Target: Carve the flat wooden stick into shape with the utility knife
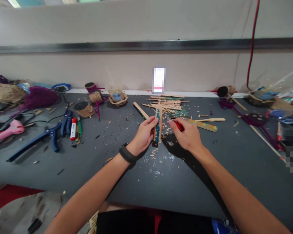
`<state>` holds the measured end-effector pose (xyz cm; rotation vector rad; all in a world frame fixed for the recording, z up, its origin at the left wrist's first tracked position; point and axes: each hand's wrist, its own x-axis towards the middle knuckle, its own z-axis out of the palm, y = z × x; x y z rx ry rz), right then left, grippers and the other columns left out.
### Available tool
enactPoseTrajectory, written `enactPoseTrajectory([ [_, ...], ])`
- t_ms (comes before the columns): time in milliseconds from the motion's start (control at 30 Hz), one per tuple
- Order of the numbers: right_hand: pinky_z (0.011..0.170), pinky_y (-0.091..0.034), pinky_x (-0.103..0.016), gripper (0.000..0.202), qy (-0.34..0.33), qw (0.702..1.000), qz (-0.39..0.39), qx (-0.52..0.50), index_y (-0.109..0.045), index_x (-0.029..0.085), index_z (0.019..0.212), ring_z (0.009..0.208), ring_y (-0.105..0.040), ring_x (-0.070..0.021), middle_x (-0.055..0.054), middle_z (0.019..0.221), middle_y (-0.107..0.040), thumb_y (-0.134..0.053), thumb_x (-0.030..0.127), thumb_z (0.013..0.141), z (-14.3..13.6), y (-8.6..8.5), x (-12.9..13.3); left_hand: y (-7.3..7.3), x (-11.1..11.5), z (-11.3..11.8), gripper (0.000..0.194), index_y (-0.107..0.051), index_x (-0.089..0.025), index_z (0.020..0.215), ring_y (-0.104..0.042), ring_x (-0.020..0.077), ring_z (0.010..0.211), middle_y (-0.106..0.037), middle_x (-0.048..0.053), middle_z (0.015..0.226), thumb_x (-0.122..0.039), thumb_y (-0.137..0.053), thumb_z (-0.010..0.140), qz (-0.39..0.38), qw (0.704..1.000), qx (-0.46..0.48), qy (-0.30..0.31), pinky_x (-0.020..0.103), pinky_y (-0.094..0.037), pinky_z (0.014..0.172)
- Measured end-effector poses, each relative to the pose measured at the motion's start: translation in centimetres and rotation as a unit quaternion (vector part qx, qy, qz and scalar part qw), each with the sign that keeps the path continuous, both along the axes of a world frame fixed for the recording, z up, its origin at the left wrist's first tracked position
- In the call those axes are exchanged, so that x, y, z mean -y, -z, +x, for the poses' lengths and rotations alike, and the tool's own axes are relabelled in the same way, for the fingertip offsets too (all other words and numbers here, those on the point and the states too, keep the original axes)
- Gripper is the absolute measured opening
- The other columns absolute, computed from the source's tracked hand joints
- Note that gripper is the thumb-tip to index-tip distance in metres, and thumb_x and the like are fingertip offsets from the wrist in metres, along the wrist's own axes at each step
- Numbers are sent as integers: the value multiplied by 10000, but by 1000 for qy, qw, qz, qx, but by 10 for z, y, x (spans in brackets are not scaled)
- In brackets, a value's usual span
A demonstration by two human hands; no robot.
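My left hand [146,131], with a dark band at the wrist, is closed around the lower half of a flat wooden stick [158,122]. The stick stands roughly upright, has blue printing on its face and narrows to a point at the top. To its right, my right hand [189,133] is closed on a small red-handled tool [179,126]; its working end is too small to make out. A narrow gap parts the tool hand from the stick. Pale wood shavings [153,156] lie on the dark table [127,182] beneath both hands.
Behind my hands lie a pile of thin carved sticks [171,104] and a patterned strip [205,125]. Leftward are a red-capped marker [73,129], a blue cutter [39,141], a pink glue gun [8,131] and twine spools [95,97]. Purple yarn pieces [257,119] lie right.
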<state>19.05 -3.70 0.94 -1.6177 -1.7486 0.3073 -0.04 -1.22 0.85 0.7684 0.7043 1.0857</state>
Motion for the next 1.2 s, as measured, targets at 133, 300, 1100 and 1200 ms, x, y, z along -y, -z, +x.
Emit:
enactPoseTrajectory([
  [133,641,-349,-329,614,-21,1000,9,6,-780,236,948,658,-600,-214,-44,707,-710,-462,757,1012,0,0,0,2,-2,-2,287,-776,-184,989,-677,131,759,-758,36,883,-399,-891,837,2,1000,-5,4,276,-550,744],
  [300,642,-349,-328,579,-33,999,24,31,-766,243,911,686,-618,-224,-52,716,-715,-465,725,1022,-1,0,1,1,-2,-2,314,-789,-187,1010,-651,109,728,-752,19,863,-375,-923,796,2,1000,-1,2,242,-520,710],
  [1100,642,-347,-320,485,-87,991,-33,100,-816,289,976,723,-671,-236,-38,790,-777,-480,634,1038,-1,0,2,-1,9,1,358,-671,-192,935,-538,149,729,-648,20,823,-546,-722,935,146,957,-250,6,284,-442,703],
  [1200,653,-375,-329,364,-84,988,-29,124,-834,313,1047,794,-710,-260,-44,900,-825,-541,524,1003,1,1,1,1,13,1,388,-657,-193,920,-530,171,788,-665,33,873,-551,-800,879,210,910,-358,-10,308,-419,754],
])
